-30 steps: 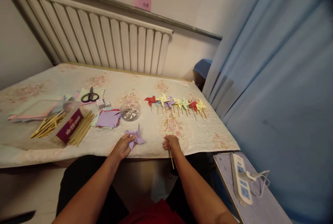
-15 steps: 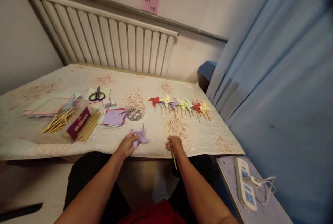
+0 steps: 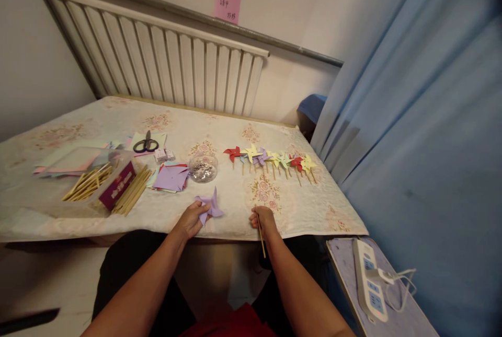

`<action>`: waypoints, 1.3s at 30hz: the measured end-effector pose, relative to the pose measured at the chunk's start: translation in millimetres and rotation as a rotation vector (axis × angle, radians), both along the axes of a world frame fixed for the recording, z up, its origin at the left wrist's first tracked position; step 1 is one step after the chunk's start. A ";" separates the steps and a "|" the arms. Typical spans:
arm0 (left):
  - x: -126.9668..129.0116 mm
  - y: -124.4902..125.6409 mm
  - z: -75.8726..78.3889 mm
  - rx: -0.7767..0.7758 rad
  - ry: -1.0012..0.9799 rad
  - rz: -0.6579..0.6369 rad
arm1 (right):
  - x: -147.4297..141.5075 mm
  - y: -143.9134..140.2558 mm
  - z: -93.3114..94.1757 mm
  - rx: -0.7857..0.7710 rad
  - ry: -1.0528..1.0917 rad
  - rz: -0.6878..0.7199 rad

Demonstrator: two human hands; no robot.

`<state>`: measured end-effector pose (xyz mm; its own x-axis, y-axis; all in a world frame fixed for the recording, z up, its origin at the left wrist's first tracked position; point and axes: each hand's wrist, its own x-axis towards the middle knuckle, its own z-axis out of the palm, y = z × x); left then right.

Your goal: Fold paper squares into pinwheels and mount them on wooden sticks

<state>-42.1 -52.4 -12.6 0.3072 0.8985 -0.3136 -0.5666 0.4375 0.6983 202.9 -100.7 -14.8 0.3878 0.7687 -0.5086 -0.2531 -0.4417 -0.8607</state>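
A purple paper pinwheel [image 3: 212, 206] is pinched in my left hand [image 3: 192, 219], just above the near edge of the table. My right hand [image 3: 265, 220] is closed around a thin wooden stick [image 3: 261, 237], whose lower end points down past the table edge. The two hands are apart. Beyond my left hand stand a round clear dish [image 3: 203, 169] of small metallic pieces and a stack of cut paper squares [image 3: 171, 177], purple on top. Finished pinwheels on sticks [image 3: 261, 157], red, yellow, purple and green, lie in a row farther off to the right.
On the left, a clear plastic box [image 3: 100, 196] holds sticks, with more sticks [image 3: 132, 190] beside it. Dark scissors [image 3: 146, 143] rest on coloured paper near small white boxes [image 3: 163, 155]. A power strip [image 3: 369, 279] lies on a side stand by the blue curtain [image 3: 411, 143].
Hardly anything differs. Both hands keep their hold on the pinwheel and the stick, and the view has shifted very slightly.
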 end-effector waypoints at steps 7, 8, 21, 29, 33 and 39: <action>0.6 -1.2 2.4 -0.008 0.010 0.010 | 0.0 -0.9 0.9 0.003 0.000 -0.003; 0.5 -1.1 2.6 -0.010 0.010 0.012 | -0.1 -1.2 1.2 0.003 0.001 -0.001; -0.9 1.8 -4.0 0.011 -0.021 -0.023 | -0.3 -3.4 3.3 0.015 0.000 -0.003; -2.3 1.0 -3.0 0.012 -0.024 -0.012 | -2.7 -0.4 7.4 -0.033 -0.015 -0.007; -0.3 0.9 0.0 -0.012 0.005 0.002 | -1.5 -0.1 9.2 -0.039 -0.013 0.003; 1.5 5.3 -0.1 -0.051 0.066 0.016 | 1.5 4.0 6.5 -0.063 -0.006 0.004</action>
<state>-40.6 -47.1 -12.6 0.2700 0.8855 -0.3780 -0.5274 0.4645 0.7114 204.3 -96.6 -8.3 0.3876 0.7369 -0.5538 -0.2465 -0.4961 -0.8326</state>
